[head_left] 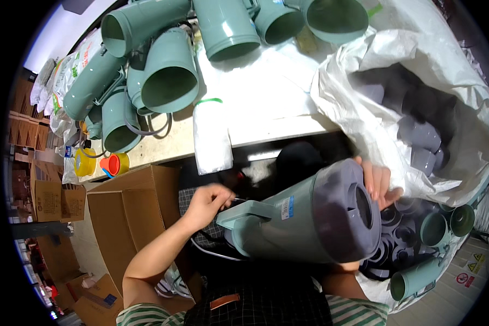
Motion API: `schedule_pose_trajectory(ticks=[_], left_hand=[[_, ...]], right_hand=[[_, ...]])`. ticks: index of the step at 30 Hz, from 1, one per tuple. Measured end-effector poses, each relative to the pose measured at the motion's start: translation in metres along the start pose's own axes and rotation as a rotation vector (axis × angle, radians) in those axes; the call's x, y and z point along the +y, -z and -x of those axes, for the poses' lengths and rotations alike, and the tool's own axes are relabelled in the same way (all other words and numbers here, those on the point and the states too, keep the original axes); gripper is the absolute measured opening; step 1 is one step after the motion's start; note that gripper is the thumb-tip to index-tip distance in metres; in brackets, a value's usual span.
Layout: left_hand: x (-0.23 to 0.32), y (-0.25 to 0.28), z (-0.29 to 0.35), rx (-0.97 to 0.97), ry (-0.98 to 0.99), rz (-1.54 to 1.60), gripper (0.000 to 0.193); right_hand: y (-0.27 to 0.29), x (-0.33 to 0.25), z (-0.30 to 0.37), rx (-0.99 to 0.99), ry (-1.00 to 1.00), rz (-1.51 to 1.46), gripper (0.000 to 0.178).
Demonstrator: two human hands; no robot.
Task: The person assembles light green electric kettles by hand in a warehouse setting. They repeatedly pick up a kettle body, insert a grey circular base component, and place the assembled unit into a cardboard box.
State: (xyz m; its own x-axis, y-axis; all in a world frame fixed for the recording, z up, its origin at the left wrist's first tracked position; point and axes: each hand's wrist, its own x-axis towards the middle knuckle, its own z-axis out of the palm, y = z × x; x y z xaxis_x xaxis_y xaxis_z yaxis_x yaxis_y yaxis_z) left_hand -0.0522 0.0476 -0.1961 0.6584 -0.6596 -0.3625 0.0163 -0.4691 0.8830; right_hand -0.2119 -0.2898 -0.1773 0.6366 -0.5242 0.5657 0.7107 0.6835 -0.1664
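A green plastic jug (277, 233) with a side handle (247, 213) and a translucent grey-purple cover (345, 217) lies tilted across my lap, the cover end to the right. My right hand (379, 185) grips it at the cover's far rim, its forearm partly hidden behind the jug. Closed in a pinch, my left hand (209, 205) is beside the handle's free end. Something thin shows at those fingertips, too small to name. A pale sticker (287, 207) is on the jug's side. Below the handle, a thin grey loop (217, 253) curves out.
Several hollow green jug bodies (171, 76) crowd the table (266, 122). A white plastic bag (212, 141) hangs over its front edge. Left are yellow tape (85, 162) and an open carton (126, 209). At right, a large white sack (386, 49) holds grey parts; more parts (402, 236) lie below.
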Motion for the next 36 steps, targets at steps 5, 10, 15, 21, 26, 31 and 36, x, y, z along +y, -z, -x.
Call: schedule_pose_trajectory(ticks=[5, 10, 15, 21, 26, 31, 36], left_hand=[[0.091, -0.026, -0.133, 0.369, -0.629, -0.31, 0.009], [0.058, -0.05, -0.26, 0.427, -0.346, -0.324, 0.015], [0.04, -0.012, -0.272, 0.3, -0.201, -0.154, 0.027], [0.093, -0.025, -0.199, -0.262, -0.198, 0.745, 0.038], [0.101, -0.02, -0.116, -0.188, -0.353, 0.817, 0.029], [0.11, -0.042, -0.079, -0.023, -0.322, 0.304, 0.014], [0.121, 0.018, -0.044, -0.521, -0.536, 0.987, 0.021]], right_hand=[[0.011, 0.036, -0.018, -0.012, -0.061, -0.182, 0.041], [0.02, 0.016, -0.026, -0.058, -0.104, -0.17, 0.041], [0.043, 0.035, -0.035, 0.355, -0.288, -0.452, 0.03], [0.064, 0.093, -0.037, 0.461, -0.743, 0.823, 0.026], [0.047, 0.114, -0.02, 0.246, -0.378, 0.903, 0.008], [0.018, 0.106, -0.026, 0.129, -0.687, 1.155, 0.034], [0.067, 0.045, -0.026, 0.422, 0.087, 1.505, 0.051]])
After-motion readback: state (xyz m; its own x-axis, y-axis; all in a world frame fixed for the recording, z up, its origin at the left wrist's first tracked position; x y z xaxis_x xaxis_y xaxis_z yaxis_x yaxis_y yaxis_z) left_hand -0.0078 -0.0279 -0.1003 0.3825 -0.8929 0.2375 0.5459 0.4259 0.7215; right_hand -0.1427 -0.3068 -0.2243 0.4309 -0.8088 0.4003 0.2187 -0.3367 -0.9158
